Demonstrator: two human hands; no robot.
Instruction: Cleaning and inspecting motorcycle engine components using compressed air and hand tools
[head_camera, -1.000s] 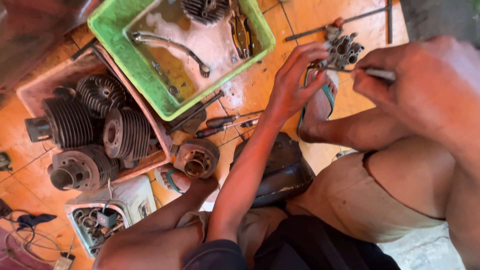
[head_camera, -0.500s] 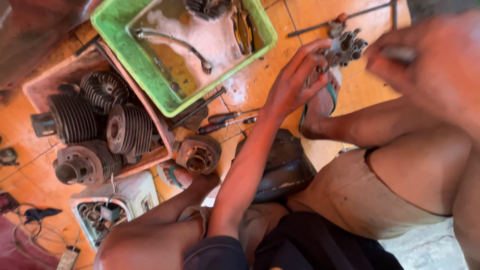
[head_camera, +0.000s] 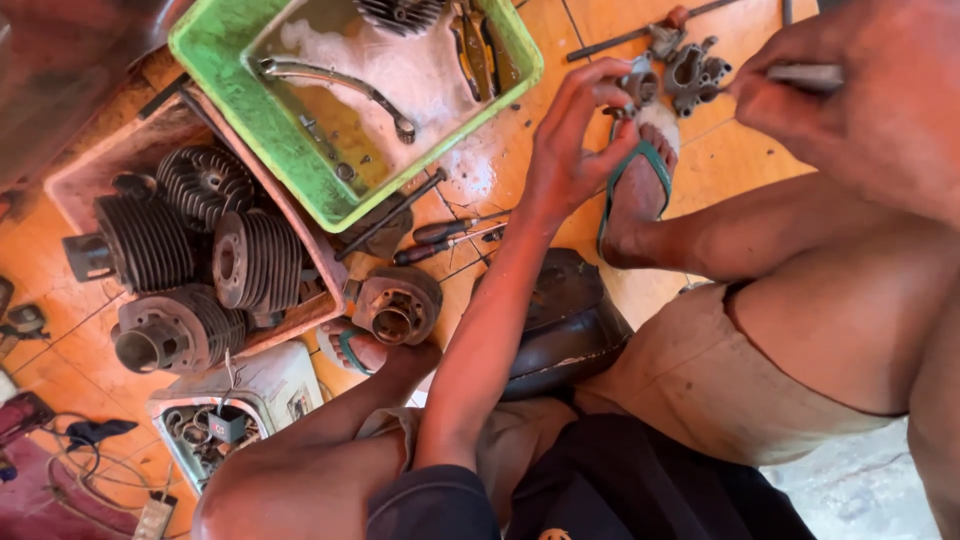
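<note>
At the far left of the orange tiled floor (head_camera: 480, 170) we see a pink tray (head_camera: 120, 165) packed with finned engine cylinders (head_camera: 150, 240). Just beside it, toward the top edge, a green tub (head_camera: 215, 50) holds a bent metal lever (head_camera: 335, 85) and some small tools. Two screwdrivers (head_camera: 450, 240) lie on the floor below the tub, near a round metal housing (head_camera: 398, 305).

Further right, our left hand (head_camera: 570, 150) reaches out with spread fingers, its grip loose, the fingertips pinching a small metal carburettor body (head_camera: 690, 70). The part is off the floor, just above a foot in a green sandal (head_camera: 640, 175), near the floor's top edge. At the far right our right hand (head_camera: 850, 100) has its grip clenched around a thin metal tool (head_camera: 800, 75), whose tip points left toward the part.

We judge the part stiff, fairly dense for its bulk, knobbly and likely oily, so it could slip; the thicker middle body seems the safest hold, not the thin lugs. Its long axis runs roughly left to right, with its open ports facing us.
</note>
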